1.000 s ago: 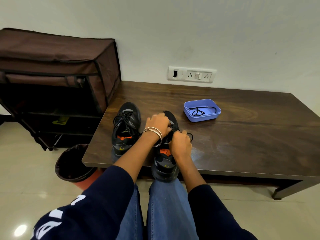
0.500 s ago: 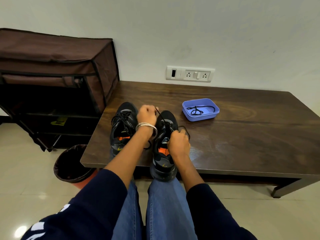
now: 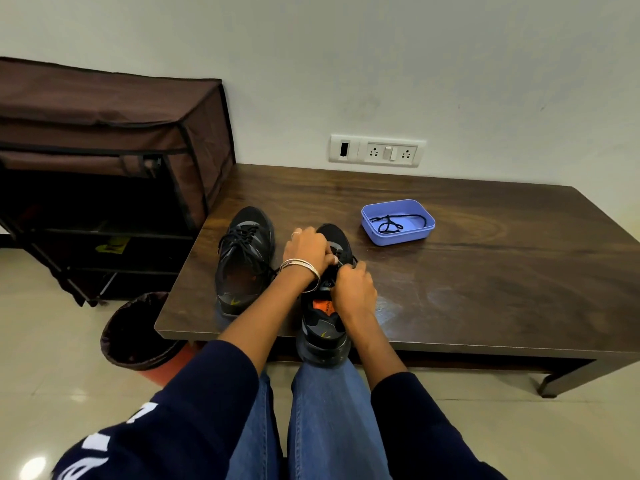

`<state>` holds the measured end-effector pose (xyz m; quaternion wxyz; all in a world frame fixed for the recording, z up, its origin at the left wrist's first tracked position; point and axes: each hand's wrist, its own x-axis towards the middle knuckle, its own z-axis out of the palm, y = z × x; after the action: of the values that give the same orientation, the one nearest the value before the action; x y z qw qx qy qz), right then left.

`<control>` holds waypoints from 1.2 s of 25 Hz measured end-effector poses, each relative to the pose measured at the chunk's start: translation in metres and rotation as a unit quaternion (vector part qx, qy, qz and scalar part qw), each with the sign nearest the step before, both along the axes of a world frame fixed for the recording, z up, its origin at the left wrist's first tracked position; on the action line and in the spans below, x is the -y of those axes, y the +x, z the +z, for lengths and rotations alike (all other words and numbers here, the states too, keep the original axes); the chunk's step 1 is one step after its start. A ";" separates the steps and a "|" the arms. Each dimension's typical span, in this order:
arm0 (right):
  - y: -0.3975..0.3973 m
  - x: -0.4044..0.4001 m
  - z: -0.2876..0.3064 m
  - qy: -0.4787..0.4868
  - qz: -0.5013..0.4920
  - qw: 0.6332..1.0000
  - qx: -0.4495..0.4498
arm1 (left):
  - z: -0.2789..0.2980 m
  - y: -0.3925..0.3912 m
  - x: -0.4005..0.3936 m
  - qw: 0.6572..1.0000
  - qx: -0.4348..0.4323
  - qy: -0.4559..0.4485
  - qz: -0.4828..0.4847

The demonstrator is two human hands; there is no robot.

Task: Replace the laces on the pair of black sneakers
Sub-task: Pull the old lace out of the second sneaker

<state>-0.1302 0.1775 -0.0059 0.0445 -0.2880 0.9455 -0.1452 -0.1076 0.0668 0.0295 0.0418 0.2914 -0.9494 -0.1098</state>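
Note:
Two black sneakers stand on the dark wooden table (image 3: 485,271). The left sneaker (image 3: 244,261) is laced and stands apart from my hands. The right sneaker (image 3: 323,323) overhangs the table's front edge, heel toward me, its orange tongue label showing. My left hand (image 3: 306,251), with bangles at the wrist, lies over its lacing area and pinches the black lace. My right hand (image 3: 353,285) grips the lace on the shoe's right side. The lace itself is mostly hidden under my fingers. A spare black lace (image 3: 391,224) lies in a blue tray (image 3: 398,237).
A brown fabric shoe rack (image 3: 110,161) stands left of the table. A bin with a dark liner (image 3: 138,330) sits on the floor by the table's front left corner. A socket plate (image 3: 377,150) is on the wall behind. My knees in jeans are under the table edge.
My left hand had pulled the lace up and to the left half a second ago; it has come back down over the right sneaker's eyelets, close to my right hand.

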 end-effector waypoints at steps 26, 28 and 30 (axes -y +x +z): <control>-0.002 0.000 -0.001 0.003 -0.005 1.000 0.007 | 0.002 0.001 -0.004 0.995 -0.014 0.080 0.051; -0.002 0.000 -0.002 0.005 -0.004 1.000 0.003 | 0.001 -0.002 -0.007 0.996 0.018 0.070 0.060; -0.001 -0.001 -0.002 0.007 -0.003 1.000 0.004 | -0.005 -0.002 -0.008 0.996 0.035 0.071 0.047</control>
<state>-0.1311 0.1783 -0.0079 0.0495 -0.2848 0.9470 -0.1402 -0.1093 0.0748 0.0240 -0.0070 0.3412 -0.9254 -0.1647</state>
